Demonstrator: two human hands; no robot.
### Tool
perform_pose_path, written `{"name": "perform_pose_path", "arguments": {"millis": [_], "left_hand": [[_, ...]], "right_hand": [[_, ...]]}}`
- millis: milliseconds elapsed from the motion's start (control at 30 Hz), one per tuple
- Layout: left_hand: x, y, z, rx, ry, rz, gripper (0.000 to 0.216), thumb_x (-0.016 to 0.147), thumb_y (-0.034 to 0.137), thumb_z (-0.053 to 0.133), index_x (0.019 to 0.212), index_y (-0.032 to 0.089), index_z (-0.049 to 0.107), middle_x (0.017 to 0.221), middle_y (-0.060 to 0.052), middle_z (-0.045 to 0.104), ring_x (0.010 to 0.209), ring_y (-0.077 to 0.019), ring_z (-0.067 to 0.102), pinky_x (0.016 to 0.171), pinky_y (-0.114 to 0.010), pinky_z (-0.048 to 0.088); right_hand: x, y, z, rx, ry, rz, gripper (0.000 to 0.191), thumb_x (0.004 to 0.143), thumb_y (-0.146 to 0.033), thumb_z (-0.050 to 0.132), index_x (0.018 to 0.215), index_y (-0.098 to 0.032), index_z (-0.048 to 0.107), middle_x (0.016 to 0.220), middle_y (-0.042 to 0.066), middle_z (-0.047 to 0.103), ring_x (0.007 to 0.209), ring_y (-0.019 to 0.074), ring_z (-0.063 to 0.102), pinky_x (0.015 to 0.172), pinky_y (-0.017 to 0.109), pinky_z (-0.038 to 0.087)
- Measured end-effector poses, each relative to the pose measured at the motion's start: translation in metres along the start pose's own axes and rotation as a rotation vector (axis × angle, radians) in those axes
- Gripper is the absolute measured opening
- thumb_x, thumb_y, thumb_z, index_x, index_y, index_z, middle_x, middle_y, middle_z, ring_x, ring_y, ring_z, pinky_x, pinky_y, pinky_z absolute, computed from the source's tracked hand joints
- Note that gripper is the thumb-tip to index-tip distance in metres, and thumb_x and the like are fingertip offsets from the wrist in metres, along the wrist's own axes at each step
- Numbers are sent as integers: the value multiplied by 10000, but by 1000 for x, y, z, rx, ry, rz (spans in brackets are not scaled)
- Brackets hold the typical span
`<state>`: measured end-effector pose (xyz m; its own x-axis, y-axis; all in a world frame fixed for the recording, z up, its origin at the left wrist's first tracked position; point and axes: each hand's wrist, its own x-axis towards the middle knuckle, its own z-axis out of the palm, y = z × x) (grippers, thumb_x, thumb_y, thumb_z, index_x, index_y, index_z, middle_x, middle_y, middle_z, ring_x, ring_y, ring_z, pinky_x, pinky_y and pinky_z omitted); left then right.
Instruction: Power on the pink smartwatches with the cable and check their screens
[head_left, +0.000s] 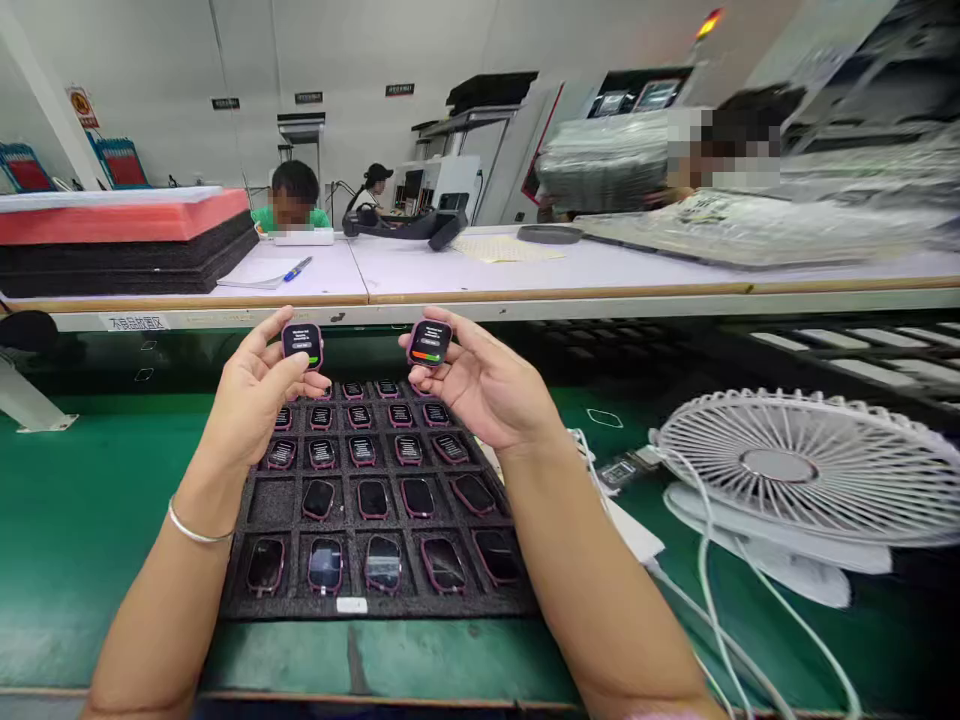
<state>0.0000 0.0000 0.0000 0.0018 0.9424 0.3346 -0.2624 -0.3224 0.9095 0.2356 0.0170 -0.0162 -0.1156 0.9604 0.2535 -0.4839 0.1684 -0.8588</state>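
Observation:
My left hand (259,385) grips a smartwatch body (302,340) with a lit screen, its thumb lying over the lower part of the display. A second watch body (430,343) is pinched by its edges in my right hand (499,385); its screen shows text and an orange and green band. Both are held above the far end of a black foam tray (352,606). Rows of purple-rimmed watches sit in its square slots. Those in the far rows show lit text, while a nearer watch (373,498) has a dark screen. One slot (271,502) at the left holds no watch.
A white fan (780,465) with cables (709,560) stands at the right on the green mat (112,520). Above the far edge runs a white shelf (322,275) with foam sheets (120,240), a pen (298,268) and wrapped stacks. Several people are beyond it.

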Motion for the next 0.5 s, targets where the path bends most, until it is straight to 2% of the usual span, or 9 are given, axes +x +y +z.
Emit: {"name": "perform_pose_path", "arguments": {"millis": [300, 500], "left_hand": [[0, -15, 7, -8, -131, -71, 465, 776, 212, 703, 1229, 178, 603, 992, -21, 725, 647, -137, 741, 649, -273, 642], [-1, -21, 11, -51, -182, -141, 431, 788, 281, 662, 1199, 155, 631, 902, -19, 735, 653, -164, 741, 654, -301, 636]], "right_hand": [[-1, 25, 11, -14, -138, 120, 303, 893, -451, 701, 1089, -227, 640, 939, 44, 763, 623, 138, 682, 637, 305, 562], [0, 36, 13, 45, -189, 98, 334, 827, -386, 754, 1094, -228, 630, 922, 18, 759, 629, 125, 670, 641, 287, 549]]}}
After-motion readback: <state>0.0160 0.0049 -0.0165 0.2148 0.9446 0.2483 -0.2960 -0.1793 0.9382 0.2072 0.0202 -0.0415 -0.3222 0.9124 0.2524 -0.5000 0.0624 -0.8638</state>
